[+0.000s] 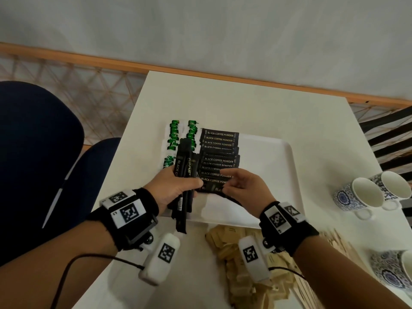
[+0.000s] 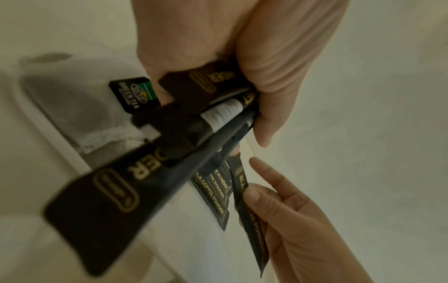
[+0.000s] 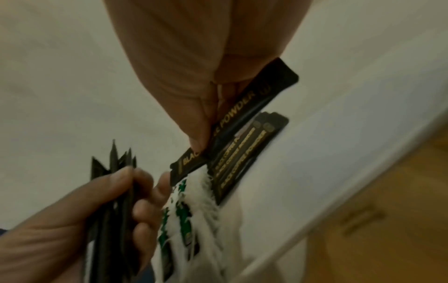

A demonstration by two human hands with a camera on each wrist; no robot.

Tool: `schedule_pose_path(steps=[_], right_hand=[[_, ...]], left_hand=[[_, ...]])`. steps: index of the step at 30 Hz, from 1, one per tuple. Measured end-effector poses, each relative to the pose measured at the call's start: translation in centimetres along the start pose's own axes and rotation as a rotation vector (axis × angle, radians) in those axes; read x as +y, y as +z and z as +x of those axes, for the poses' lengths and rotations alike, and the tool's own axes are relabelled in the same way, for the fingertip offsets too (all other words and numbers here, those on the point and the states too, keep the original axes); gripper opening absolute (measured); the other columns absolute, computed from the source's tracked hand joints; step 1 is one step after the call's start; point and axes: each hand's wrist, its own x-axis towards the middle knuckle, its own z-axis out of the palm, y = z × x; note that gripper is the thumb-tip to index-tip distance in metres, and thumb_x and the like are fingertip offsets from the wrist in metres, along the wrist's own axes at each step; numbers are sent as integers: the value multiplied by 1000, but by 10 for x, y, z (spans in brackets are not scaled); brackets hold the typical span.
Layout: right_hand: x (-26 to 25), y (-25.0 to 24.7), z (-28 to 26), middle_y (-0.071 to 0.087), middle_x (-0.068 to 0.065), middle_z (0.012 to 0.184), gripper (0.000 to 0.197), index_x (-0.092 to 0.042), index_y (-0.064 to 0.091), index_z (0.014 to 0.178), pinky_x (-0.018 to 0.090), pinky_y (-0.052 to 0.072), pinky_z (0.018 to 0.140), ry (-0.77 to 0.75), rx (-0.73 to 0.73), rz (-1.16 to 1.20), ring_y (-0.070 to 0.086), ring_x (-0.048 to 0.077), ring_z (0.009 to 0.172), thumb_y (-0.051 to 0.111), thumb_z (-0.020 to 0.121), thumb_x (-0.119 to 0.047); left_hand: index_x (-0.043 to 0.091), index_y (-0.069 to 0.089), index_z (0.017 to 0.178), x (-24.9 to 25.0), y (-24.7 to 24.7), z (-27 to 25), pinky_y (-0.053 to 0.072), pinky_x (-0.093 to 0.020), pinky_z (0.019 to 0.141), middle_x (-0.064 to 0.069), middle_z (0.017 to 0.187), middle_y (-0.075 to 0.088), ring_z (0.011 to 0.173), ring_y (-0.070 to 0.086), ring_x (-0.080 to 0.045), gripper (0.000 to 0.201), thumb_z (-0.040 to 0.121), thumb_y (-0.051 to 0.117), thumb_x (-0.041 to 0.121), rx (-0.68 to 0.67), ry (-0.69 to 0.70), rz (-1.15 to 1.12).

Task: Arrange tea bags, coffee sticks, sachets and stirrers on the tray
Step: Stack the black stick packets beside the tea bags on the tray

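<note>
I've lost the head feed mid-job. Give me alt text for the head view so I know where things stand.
The left hand grips a bundle of black coffee sticks while the right hand pinches a single coffee stick at the near end of a row of coffee sticks on the white tray. Green tea bags lie left of the row.

Around your work area

You have a white square table (image 1: 256, 103) under everything. At your right stand patterned blue-and-white ceramic mugs (image 1: 359, 196), two near the far edge, another (image 1: 392, 272) closer. A dark blue upholstered chair (image 1: 38, 139) sits at your left.
</note>
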Motion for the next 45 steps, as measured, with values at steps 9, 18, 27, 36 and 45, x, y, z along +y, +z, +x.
schedule_pose_path(steps=[9, 18, 27, 36, 45], right_hand=[[-13, 4, -4, 70, -9, 73, 19, -33, 72, 93, 24, 51, 78, -56, -141, 45, 62, 5, 72, 72, 83, -17], [13, -21, 3, 61, -14, 90, 12, -33, 73, 95, 13, 41, 76, -80, -20, -432, 57, 2, 86, 65, 88, -27], [23, -6, 7, 62, -13, 90, 15, -32, 73, 99, 24, 46, 80, -111, -60, -642, 55, 7, 87, 66, 86, -33], [16, 7, 17, 52, -13, 86, 11, -31, 70, 95, 20, 39, 74, -190, 11, -730, 47, 6, 86, 66, 85, -34], [15, 5, 15, 52, -14, 86, 15, -32, 67, 95, 21, 37, 70, -166, 28, -790, 48, 8, 88, 64, 84, -42]], left_hand=[[6, 62, 93, -2, 3, 4, 52, -30, 52, -7, 68, 64, 57, 61, -19, 19, 78, 74, 3, 108, 66, -25], [7, 60, 79, 3, -2, 5, 50, -30, 55, -8, 63, 59, 56, 57, -21, 11, 88, 63, 11, 27, -9, -55], [8, 61, 90, 12, -8, 8, 53, -38, 63, -13, 74, 61, 65, 61, -28, 3, 87, 61, 9, 56, -42, -132], [-1, 66, 99, 8, -16, 8, 56, -26, 54, -12, 76, 67, 63, 62, -18, 17, 84, 68, 7, 76, -10, -186], [0, 66, 99, 5, -15, 11, 56, -27, 55, -10, 73, 67, 61, 64, -18, 15, 86, 66, 8, 103, -57, -190]])
